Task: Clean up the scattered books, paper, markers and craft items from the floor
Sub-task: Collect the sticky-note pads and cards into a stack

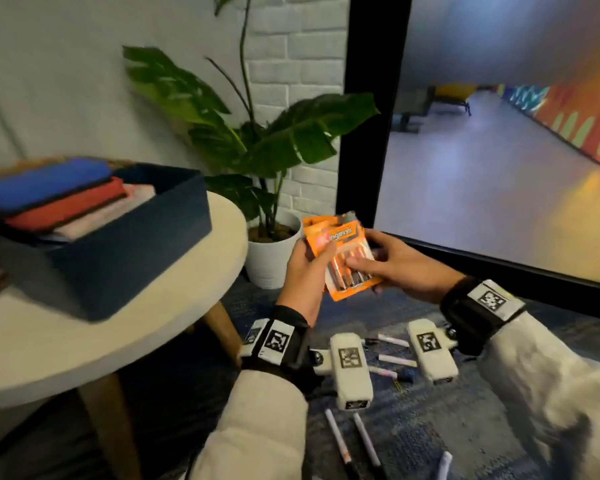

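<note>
Cream worktop (pixel 153 323), left of both grips, carries the navy bin (pixel 136 258). The orange battery pack (pixel 333 233), pinched between left grip (pixel 305 271) and right grip (pixel 399 265), probably belongs there; keep it level. Markers (pixel 366 439) lie below.

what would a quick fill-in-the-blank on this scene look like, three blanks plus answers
1. The left hand and right hand together hold an orange pack of ____.
2. In the navy bin on the round table, the top item of the stack is coloured ____.
3. The leafy plant beside the table grows from a pot coloured ____.

Missing words: batteries; blue; white.
</note>
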